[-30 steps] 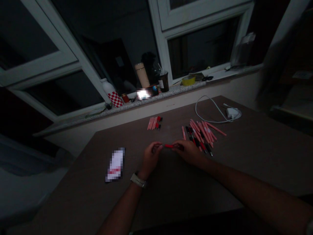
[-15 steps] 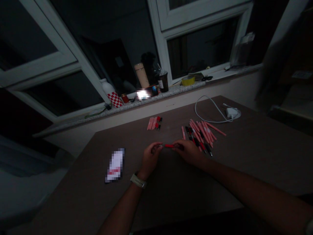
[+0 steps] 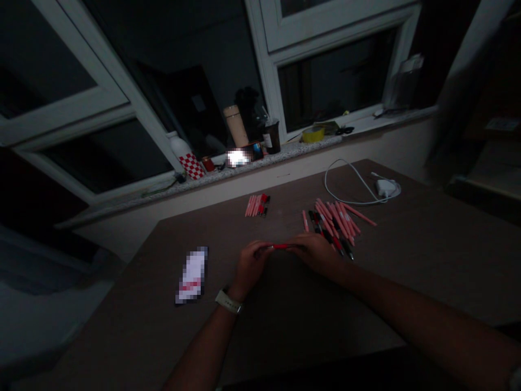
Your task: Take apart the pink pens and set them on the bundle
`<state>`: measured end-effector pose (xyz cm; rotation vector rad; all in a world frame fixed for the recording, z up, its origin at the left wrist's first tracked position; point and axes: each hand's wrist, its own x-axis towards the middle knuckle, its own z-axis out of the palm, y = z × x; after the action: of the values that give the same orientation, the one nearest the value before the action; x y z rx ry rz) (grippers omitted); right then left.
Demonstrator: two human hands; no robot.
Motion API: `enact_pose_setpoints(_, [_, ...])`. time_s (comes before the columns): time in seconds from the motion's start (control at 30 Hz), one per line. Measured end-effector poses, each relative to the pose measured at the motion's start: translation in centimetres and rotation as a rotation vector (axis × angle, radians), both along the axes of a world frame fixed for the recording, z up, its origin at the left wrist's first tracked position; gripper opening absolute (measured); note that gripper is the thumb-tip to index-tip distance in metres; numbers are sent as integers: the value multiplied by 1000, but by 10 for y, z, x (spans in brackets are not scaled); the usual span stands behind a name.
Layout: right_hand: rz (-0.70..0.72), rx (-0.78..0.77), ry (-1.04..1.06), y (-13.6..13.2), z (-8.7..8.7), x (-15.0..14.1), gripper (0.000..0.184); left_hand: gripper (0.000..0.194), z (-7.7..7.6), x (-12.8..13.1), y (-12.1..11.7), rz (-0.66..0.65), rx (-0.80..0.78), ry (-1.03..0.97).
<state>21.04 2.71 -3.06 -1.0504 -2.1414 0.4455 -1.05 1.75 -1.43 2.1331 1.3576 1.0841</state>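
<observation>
One packet: white with red marking, its print pixelated, lying flat on a brown table (image 3: 285,331), well left of the hands, with a packet point here (image 3: 192,275).
Left hand (image 3: 251,266): palm turned inward, fingers curled around the left end of the red pen; a watch (image 3: 228,301) with a pale strap sits on the wrist.
Red pen (image 3: 280,246): lying roughly level between the two hands, near the table's middle; both ends are partly hidden by fingers. Contact with the table cannot be determined.
Right hand (image 3: 315,252): reaching in from the right, fingers closed over the right end of the red pen, just beside the large pen pile.
Grip state: both hands clenched on the red pen; neither has released it.
Small pen group (image 3: 257,205): pink and black pens lying side by side, beyond the hands.
Large pen pile (image 3: 331,225): pink, red and black pens lying loosely crossed, right of the small pen group.
Cable (image 3: 345,184): white, looped on the table, joined to a white charger (image 3: 386,188).
Window sill, left to right: white bottle (image 3: 179,145), red-and-white checked box (image 3: 192,165), small jar (image 3: 208,164), blurred object (image 3: 238,157), tan flask (image 3: 235,125), dark cup (image 3: 272,137), yellow tape roll (image 3: 313,134), scissors (image 3: 345,130).
</observation>
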Motion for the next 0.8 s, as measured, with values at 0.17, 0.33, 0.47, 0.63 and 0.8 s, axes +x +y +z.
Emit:
enact_pose_setpoints(0.17, [91,-27,-30,-3,3,-3,27,17,2,-4,1,-27,3,7])
enact_pose_setpoints(0.33, [36,-102,-10,-4,2,-4,23,18,3,-2,0,-69,-24,19])
enact_pose_setpoints(0.47, [49,-87,-33,-2,0,-4,19,17,4,0,-1,-68,-27,21])
enact_pose_setpoints(0.63, [40,-119,-41,-4,1,-5,22,17,3,0,0,-69,-44,14])
enact_pose_setpoints(0.8, [56,-121,-79,-3,-1,-5,30,19,1,0,0,-65,-59,0])
